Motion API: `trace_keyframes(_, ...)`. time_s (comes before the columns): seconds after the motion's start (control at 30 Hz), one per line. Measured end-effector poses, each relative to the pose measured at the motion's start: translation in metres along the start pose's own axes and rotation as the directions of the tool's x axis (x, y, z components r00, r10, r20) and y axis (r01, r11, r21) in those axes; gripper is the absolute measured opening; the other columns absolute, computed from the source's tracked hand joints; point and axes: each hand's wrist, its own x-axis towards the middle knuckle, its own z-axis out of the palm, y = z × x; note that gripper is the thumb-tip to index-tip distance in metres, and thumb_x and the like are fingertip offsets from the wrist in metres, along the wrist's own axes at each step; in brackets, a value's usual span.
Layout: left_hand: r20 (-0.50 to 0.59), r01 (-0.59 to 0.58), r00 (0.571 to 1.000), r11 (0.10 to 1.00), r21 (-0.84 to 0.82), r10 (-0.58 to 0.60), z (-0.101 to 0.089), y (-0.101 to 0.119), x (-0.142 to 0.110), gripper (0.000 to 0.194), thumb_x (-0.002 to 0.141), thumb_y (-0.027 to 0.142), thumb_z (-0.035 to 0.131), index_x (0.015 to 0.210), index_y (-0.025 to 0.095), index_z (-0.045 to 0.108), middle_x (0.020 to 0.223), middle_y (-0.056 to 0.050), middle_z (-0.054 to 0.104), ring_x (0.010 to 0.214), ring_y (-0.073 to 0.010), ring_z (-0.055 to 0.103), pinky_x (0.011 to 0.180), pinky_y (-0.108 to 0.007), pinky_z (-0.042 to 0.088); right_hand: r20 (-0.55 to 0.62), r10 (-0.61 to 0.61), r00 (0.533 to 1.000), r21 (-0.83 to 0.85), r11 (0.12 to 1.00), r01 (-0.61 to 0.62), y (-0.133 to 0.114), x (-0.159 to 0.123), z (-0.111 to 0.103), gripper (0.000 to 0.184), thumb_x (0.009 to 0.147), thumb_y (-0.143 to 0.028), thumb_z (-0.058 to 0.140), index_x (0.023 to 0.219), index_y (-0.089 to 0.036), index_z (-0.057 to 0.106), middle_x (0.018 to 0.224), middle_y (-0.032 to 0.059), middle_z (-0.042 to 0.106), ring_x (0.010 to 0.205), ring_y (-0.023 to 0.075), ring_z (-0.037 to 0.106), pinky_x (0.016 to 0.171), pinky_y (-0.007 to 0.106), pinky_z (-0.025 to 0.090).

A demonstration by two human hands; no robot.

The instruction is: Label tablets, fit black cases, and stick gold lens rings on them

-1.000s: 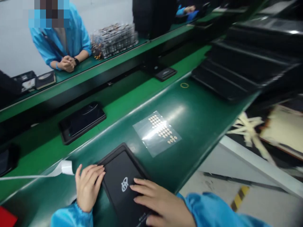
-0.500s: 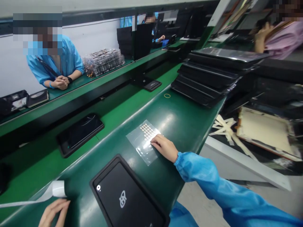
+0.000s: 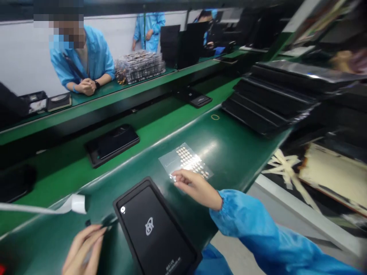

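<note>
A tablet [image 3: 160,233] lies in a black tray before me, its dark screen showing a white logo and text; a white ring [image 3: 123,210] sits at its far left corner. Left of it, my left hand [image 3: 86,248] is closed around a slim, dark-tipped tool that looks like tweezers, pointing toward the tray. Beyond the tablet lies a clear plastic sheet [image 3: 169,162] with rows of small ring-shaped pieces [image 3: 186,156]. Over the sheet's near edge, my right hand [image 3: 195,187] is pinched shut; a small bright spot at its fingertips is too unclear to name.
A white strip roll [image 3: 78,203] lies at the left. Black trays [image 3: 272,99] are stacked at the far right, near a rubber band [image 3: 215,117]. More devices in trays [image 3: 113,143] rest on the green lane. A person in blue [image 3: 86,57] leans on the opposite bench.
My right hand has drawn back from the rings to the sheet's near edge. My left hand has come up toward the tablet, and the tool's dark tip now shows. The whole view has shifted.
</note>
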Motion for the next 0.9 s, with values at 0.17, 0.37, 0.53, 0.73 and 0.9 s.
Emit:
trace_keyframes(0.17, 0.319, 0.255, 0.938, 0.894, -0.368, -0.137, 0.025, 0.062, 0.037, 0.014, 0.094, 0.023, 0.057, 0.093, 0.027, 0.071, 0.085, 0.003, 0.068, 0.076, -0.0112, 0.063, 0.068, -0.020, 0.049, 0.115, -0.251, 0.961, 0.358, 0.913, 0.196, -0.065, 0.003, 0.047, 0.014, 0.092, -0.021, 0.056, 0.086, -0.019, 0.068, 0.083, 0.0025, 0.056, 0.072, 0.0117, 0.054, 0.061, 0.024, 0.043)
trace_keyframes(0.37, 0.441, 0.578, 0.808, 0.665, -0.473, -0.390, 0.018, 0.072, 0.035, 0.016, 0.084, 0.026, 0.059, 0.082, 0.018, 0.073, 0.071, -0.001, 0.066, 0.059, -0.0114, 0.052, 0.055, -0.022, 0.040, 0.442, -0.169, 0.881, 0.639, 0.748, -0.177, -0.088, 0.005, 0.080, 0.015, 0.089, -0.028, 0.059, 0.081, -0.015, 0.063, 0.083, 0.0020, 0.055, 0.059, 0.0083, 0.056, 0.055, 0.022, 0.049)
trace_keyframes(0.53, 0.481, 0.651, 0.757, 0.566, -0.505, -0.442, 0.009, 0.069, 0.026, 0.022, 0.082, 0.031, 0.057, 0.078, 0.015, 0.071, 0.069, -0.003, 0.066, 0.058, -0.0115, 0.053, 0.054, -0.022, 0.039, 0.365, -0.263, 0.893, 0.485, 0.872, 0.058, -0.095, 0.002, 0.093, 0.008, 0.091, -0.017, 0.054, 0.087, -0.017, 0.061, 0.081, 0.0014, 0.056, 0.068, 0.0106, 0.056, 0.059, 0.022, 0.046)
trace_keyframes(0.73, 0.511, 0.685, 0.728, 0.528, -0.502, -0.457, 0.000, 0.062, 0.023, 0.022, 0.081, 0.030, 0.055, 0.072, 0.013, 0.066, 0.064, -0.003, 0.062, 0.058, -0.0118, 0.053, 0.057, -0.023, 0.040, 0.340, -0.435, 0.834, 0.394, 0.871, 0.294, -0.104, 0.006, 0.095, 0.010, 0.091, -0.008, 0.055, 0.088, -0.018, 0.058, 0.082, 0.0004, 0.056, 0.073, 0.0107, 0.054, 0.063, 0.022, 0.042)
trace_keyframes(0.9, 0.750, 0.814, 0.580, 0.198, -0.546, -0.318, -0.003, 0.054, 0.004, 0.019, 0.074, 0.032, 0.062, 0.071, 0.013, 0.062, 0.059, -0.002, 0.060, 0.052, -0.0113, 0.054, 0.054, -0.021, 0.044, 0.331, -0.733, 0.594, 0.287, 0.678, 0.676, -0.117, 0.001, 0.102, 0.012, 0.097, -0.012, 0.047, 0.091, -0.015, 0.057, 0.084, 0.0045, 0.059, 0.072, 0.0141, 0.051, 0.062, 0.026, 0.042)
